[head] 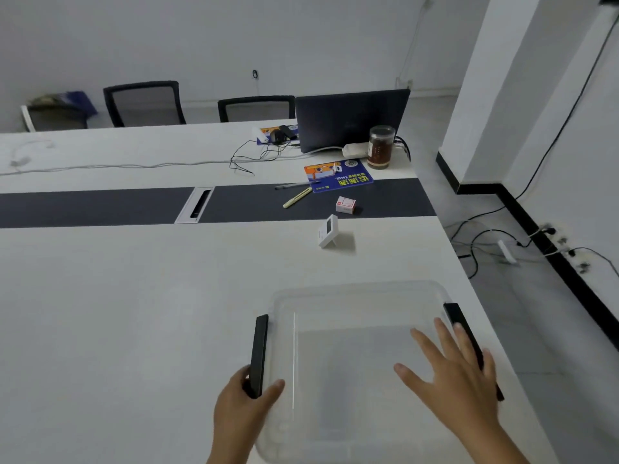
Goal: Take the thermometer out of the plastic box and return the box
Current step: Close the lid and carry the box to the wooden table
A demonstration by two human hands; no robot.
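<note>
Plastic box point(351, 380) | left hand point(248, 406) gripping latch | right hand point(459, 373) splayed above rim

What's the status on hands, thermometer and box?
Left hand gripping box's left black handle. Right hand open over plastic box. Thermometer out, standing on table. Nothing obstructing.

Clear glossy plastic box point(355, 306) with matt black handles point(259, 354) on smooth white table point(134, 313).
</note>
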